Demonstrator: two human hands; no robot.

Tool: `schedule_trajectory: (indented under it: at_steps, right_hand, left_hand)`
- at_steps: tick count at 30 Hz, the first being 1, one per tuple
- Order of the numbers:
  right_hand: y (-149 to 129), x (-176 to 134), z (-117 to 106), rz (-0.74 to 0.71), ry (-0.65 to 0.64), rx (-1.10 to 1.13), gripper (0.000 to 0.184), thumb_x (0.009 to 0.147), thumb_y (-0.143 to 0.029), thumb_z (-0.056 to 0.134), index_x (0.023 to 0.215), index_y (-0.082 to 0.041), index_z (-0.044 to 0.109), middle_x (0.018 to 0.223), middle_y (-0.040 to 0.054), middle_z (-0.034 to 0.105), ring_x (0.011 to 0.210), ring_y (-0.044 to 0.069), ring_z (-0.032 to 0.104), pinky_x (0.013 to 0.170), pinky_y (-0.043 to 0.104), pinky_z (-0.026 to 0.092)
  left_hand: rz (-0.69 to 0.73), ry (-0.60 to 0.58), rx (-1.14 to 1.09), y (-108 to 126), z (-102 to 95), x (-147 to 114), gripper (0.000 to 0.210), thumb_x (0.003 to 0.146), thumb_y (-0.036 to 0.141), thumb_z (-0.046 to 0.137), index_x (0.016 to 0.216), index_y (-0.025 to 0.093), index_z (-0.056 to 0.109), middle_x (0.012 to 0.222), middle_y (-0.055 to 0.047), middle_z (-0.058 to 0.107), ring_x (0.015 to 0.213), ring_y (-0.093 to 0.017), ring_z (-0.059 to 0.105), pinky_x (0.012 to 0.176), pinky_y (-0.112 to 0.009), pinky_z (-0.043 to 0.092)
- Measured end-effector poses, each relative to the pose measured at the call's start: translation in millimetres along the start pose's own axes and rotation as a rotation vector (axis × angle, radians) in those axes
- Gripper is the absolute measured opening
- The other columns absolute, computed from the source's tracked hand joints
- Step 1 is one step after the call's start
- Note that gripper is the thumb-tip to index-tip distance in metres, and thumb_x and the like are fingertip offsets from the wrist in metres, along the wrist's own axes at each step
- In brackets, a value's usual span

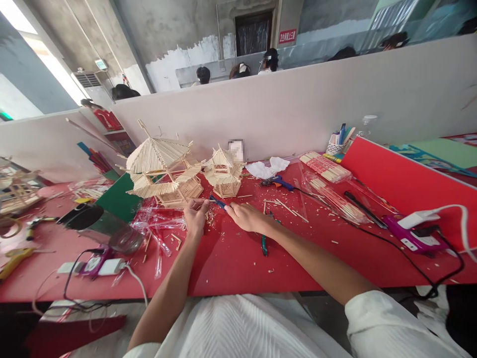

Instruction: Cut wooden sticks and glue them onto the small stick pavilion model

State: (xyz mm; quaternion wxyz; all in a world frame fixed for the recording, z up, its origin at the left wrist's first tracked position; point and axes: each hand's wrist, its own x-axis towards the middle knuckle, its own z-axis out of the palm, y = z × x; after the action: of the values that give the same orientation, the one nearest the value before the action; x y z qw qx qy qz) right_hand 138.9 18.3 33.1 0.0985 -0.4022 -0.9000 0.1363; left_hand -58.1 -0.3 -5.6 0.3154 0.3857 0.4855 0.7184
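Observation:
Over the red table my right hand (244,217) is closed on a narrow blue tool (217,201), which looks like a utility knife. My left hand (196,215) is pinched beside the tool's tip, on what seems to be a thin wooden stick, mostly hidden by the fingers. Just behind the hands stand a small pavilion model (224,174) made of wooden sticks and, to its left, a larger stick pavilion (160,166). Teal-handled pliers (264,243) lie under my right forearm. Wood chips are scattered between and around the hands.
A blue glue gun (279,182) and packs of sticks (326,167) lie at the right. Purple power strips (413,238) with cords sit on both sides. A clear jar (124,238) lies on its side at the left. A white partition (283,107) closes the back.

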Motion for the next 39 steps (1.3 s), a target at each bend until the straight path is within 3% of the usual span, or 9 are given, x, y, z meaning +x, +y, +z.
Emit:
schedule_trajectory:
  at_steps: [8,15,20,23,28,33,39]
  right_hand:
    - [-1.2,12.8,14.8,0.017,0.012,0.113,0.061,0.109,-0.046,0.012,0.094,-0.017,0.064,0.082,0.0091,0.073,0.076,0.021,0.068,0.063,0.028,0.034]
    - [2.0,6.0,4.1,-0.041,-0.085,-0.001,0.061,0.109,-0.043,0.013,0.099,-0.017,0.066,0.090,0.0121,0.075,0.084,0.024,0.070,0.067,0.029,0.037]
    - [4.8,-7.2,-22.2,0.021,-0.105,-0.046,0.060,0.104,-0.059,0.023,0.103,-0.018,0.067,0.104,0.0163,0.075,0.097,0.031,0.070,0.075,0.032,0.043]
    - [24.4,-19.9,-50.6,0.113,-0.132,-0.055,0.064,0.101,-0.066,0.025,0.107,-0.019,0.067,0.109,0.0178,0.074,0.100,0.034,0.070,0.076,0.036,0.045]
    - [82.6,-38.1,-81.9,0.417,-0.194,-0.214,0.070,0.100,-0.066,0.026,0.115,-0.012,0.067,0.118,0.0250,0.070,0.111,0.041,0.066,0.086,0.045,0.046]
    - [129.2,-37.6,-73.5,0.550,-0.191,-0.278,0.069,0.101,-0.059,0.034,0.136,-0.004,0.056,0.135,0.0290,0.060,0.125,0.039,0.058,0.097,0.045,0.044]
    - [147.2,-30.7,-58.1,0.577,-0.232,-0.291,0.074,0.099,-0.058,0.043,0.143,0.002,0.047,0.148,0.0310,0.047,0.141,0.038,0.042,0.108,0.044,0.037]
  left_hand:
    - [-0.027,0.025,0.036,-4.1,-7.6,8.1,0.036,0.063,0.038,0.085,0.077,0.017,0.060,0.076,-0.004,0.070,0.077,-0.021,0.072,0.080,-0.039,0.060]
    - [0.106,0.073,0.036,4.6,-11.9,9.1,0.034,0.072,0.040,0.081,0.084,0.019,0.057,0.077,-0.003,0.070,0.076,-0.019,0.072,0.077,-0.034,0.059]
    - [0.167,-0.030,0.143,13.0,-11.6,6.7,0.031,0.080,0.044,0.075,0.099,0.020,0.066,0.083,-0.003,0.071,0.080,-0.018,0.071,0.077,-0.031,0.058]
    - [0.209,-0.102,0.307,14.8,-12.5,6.6,0.029,0.083,0.046,0.070,0.092,0.018,0.070,0.081,-0.005,0.071,0.075,-0.018,0.069,0.071,-0.028,0.055]
    - [0.193,-0.239,0.531,10.2,-13.7,8.4,0.023,0.082,0.043,0.071,0.087,0.020,0.072,0.070,-0.003,0.070,0.063,-0.017,0.064,0.063,-0.026,0.049]
    - [0.240,-0.297,0.604,5.5,-12.2,8.9,0.016,0.079,0.039,0.073,0.085,0.023,0.072,0.079,-0.003,0.074,0.069,-0.019,0.066,0.065,-0.027,0.050]
    - [0.264,-0.350,0.696,1.6,-13.0,11.4,0.015,0.080,0.033,0.070,0.091,0.026,0.076,0.088,-0.006,0.077,0.075,-0.023,0.070,0.070,-0.030,0.053]
